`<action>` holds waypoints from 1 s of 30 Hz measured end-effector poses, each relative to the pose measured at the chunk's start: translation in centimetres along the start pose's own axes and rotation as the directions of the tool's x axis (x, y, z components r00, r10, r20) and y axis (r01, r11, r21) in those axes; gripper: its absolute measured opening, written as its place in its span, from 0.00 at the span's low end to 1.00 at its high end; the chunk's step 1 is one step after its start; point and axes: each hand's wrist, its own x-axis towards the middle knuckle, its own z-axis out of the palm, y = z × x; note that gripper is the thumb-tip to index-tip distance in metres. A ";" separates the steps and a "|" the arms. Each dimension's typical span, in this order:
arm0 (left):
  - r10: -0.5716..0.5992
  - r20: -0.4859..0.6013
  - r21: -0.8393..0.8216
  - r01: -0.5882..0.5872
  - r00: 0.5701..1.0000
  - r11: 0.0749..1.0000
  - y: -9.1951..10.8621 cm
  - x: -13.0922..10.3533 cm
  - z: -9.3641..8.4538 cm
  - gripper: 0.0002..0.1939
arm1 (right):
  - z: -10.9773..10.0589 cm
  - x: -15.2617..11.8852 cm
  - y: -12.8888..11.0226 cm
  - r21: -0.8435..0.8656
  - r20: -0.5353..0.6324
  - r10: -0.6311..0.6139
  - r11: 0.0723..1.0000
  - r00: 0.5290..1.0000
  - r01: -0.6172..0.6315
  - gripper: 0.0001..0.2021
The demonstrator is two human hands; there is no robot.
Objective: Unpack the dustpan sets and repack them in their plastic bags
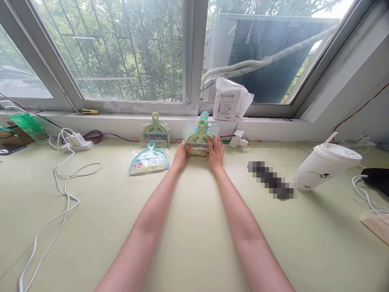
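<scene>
Just above the middle of the frame, had a stack [197,139] of wrapped dustpans upright on the table [194,243] between both hands, a green one foremost, blue behind. Had the left hand [180,156] at the lower left edge of the stack, fingers bunched; could not tell whether gripping or merely touching. Rested the right hand [216,154] open on the right side of the stack, fingers spread over the wrap.

Left of centre, saw a green pan [155,133] upright below the sill [121,122], with a blue pan [148,160] just in front. Right of the stack, saw a plug [237,139] and, on the sill above, a package [226,103]. At right, saw a cup [326,166] with a straw, beside a dark patch [270,179] too pixelated to identify. At left, saw a cable [67,194] trailing toward the lower left corner, a charger [75,140] and a bottle [28,125]. At upper left, saw a screwdriver [88,111] by the window [121,61].
</scene>
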 end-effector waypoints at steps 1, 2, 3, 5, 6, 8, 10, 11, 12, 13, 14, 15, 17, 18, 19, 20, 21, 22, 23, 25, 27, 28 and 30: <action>-0.009 0.013 -0.027 0.010 1.000 1.000 -0.1 0.0 0.0 0.40 | 0.1 0.0 0.0 0.007 0.001 -0.001 1.000 1.000 0.001 0.36; -0.020 0.031 -0.052 0.022 0.999 0.998 -0.1 0.0 0.0 0.41 | 0.1 0.0 0.1 0.014 0.002 -0.004 1.000 1.000 0.004 0.37; -0.031 0.050 -0.068 0.035 0.998 0.997 -0.1 0.0 0.0 0.41 | 0.1 0.0 0.1 0.022 0.002 -0.008 1.000 1.000 0.008 0.37; -0.046 0.080 -0.071 0.052 0.996 0.996 0.0 0.0 -0.2 0.42 | 0.2 0.0 0.1 0.037 0.001 -0.015 0.999 1.000 0.015 0.38; -0.046 0.087 -0.061 0.051 0.995 0.997 0.1 0.0 -0.4 0.42 | 0.1 -0.1 0.1 0.041 0.001 -0.017 0.999 1.000 0.017 0.38; -0.039 0.095 -0.029 0.042 0.995 0.999 0.4 0.0 -0.6 0.41 | 0.0 -0.1 0.0 0.044 0.005 -0.016 0.999 1.000 0.016 0.38; -0.038 0.105 0.017 0.036 0.994 0.999 0.7 -0.1 -0.8 0.40 | -0.1 -0.1 0.0 0.044 0.009 -0.011 0.999 1.000 0.011 0.38; -0.040 0.108 0.046 0.035 0.993 0.998 0.8 -0.1 -0.9 0.39 | -0.1 -0.2 0.0 0.046 0.008 -0.008 0.999 1.000 0.007 0.38; -0.043 0.108 0.075 0.035 0.993 0.997 0.9 -0.1 -0.8 0.39 | -0.1 -0.2 0.0 0.050 0.004 -0.005 0.999 1.000 0.004 0.38; -0.045 0.108 0.101 0.034 0.993 0.994 1.0 -0.1 -0.8 0.38 | -0.1 -0.2 0.0 0.055 -0.001 -0.003 0.998 1.000 0.003 0.38; -0.046 0.105 0.119 0.033 0.993 0.992 1.0 -0.1 -0.8 0.38 | 0.0 -0.2 0.0 0.061 -0.008 -0.003 0.998 1.000 0.003 0.38; -0.046 0.101 0.129 0.033 0.994 0.991 1.0 -0.1 -0.7 0.37 | 0.0 -0.2 0.1 0.067 -0.013 -0.003 0.998 1.000 0.004 0.38; -0.040 0.091 0.124 0.029 0.995 0.992 0.9 0.0 -0.6 0.37 | 0.2 -0.2 0.2 0.077 -0.022 -0.005 0.997 1.000 0.007 0.39; -0.037 0.086 0.116 0.026 0.996 0.993 0.9 0.0 -0.6 0.37 | 0.3 -0.2 0.3 0.081 -0.024 -0.007 0.997 1.000 0.009 0.39; -0.033 0.083 0.109 0.024 0.996 0.994 1.0 -0.1 -0.6 0.37 | 0.3 -0.2 0.3 0.084 -0.025 -0.008 0.996 1.000 0.010 0.40; -0.031 0.081 0.107 0.022 0.996 0.994 1.0 -0.1 -0.6 0.37 | 0.3 -0.2 0.4 0.087 -0.023 -0.011 0.996 1.000 0.013 0.40; -0.030 0.081 0.110 0.021 0.996 0.994 1.0 -0.1 -0.6 0.37 | 0.4 -0.2 0.4 0.090 -0.020 -0.014 0.996 1.000 0.016 0.40; -0.028 0.081 0.118 0.019 0.996 0.993 1.1 -0.1 -0.6 0.37 | 0.4 -0.2 0.4 0.090 -0.016 -0.017 0.996 1.000 0.019 0.41; -0.026 0.080 0.126 0.016 0.996 0.992 1.1 -0.1 -0.6 0.37 | 0.4 -0.2 0.4 0.089 -0.013 -0.020 0.996 1.000 0.021 0.41; -0.022 0.074 0.136 0.012 0.997 0.991 1.0 -0.1 -0.6 0.38 | 0.4 -0.2 0.4 0.080 -0.009 -0.026 0.996 1.000 0.026 0.42; -0.016 0.063 0.125 0.008 0.998 0.992 0.9 -0.1 -0.6 0.39 | 0.4 -0.3 0.4 0.063 -0.010 -0.029 0.998 1.000 0.029 0.43; -0.013 0.057 0.115 0.007 0.998 0.993 0.8 -0.1 -0.7 0.40 | 0.3 -0.3 0.3 0.052 -0.013 -0.030 0.998 0.999 0.031 0.43; -0.015 0.044 0.093 0.011 0.999 0.996 0.7 -0.2 -0.7 0.43 | 0.1 -0.5 0.0 0.026 -0.024 -0.031 0.999 0.999 0.032 0.42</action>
